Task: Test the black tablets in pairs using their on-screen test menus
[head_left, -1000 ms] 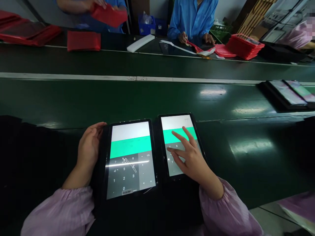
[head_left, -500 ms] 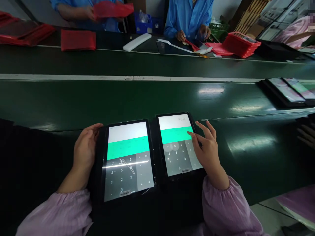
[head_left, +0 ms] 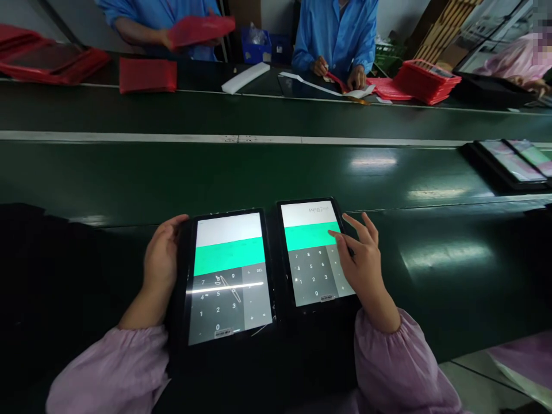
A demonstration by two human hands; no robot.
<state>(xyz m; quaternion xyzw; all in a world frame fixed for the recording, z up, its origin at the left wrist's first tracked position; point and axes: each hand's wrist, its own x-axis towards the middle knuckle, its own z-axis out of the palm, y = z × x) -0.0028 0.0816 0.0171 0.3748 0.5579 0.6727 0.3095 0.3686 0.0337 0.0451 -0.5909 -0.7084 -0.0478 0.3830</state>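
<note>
1. The left hand (head_left: pixel 161 261) curled half-open at the left tablet's (head_left: pixel 228 256) edge, its hold unclear.
2. The right hand (head_left: pixel 365 261), grip open and empty, pointed over the right tablet (head_left: pixel 308 237) on the green surface (head_left: pixel 435 305); its just-lengthened entry suggested registered touches.
3. Across, a blue-clad worker (head_left: pixel 338 37) handled red material (head_left: pixel 336 80).

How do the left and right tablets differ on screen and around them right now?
The left tablet has a nearly blank white top band; the right tablet shows a line of characters there.
A bright light streak crosses the left tablet's keypad, but not the right tablet's.
The right hand partly covers the right tablet, not the left tablet.
Both display calculators.
</note>
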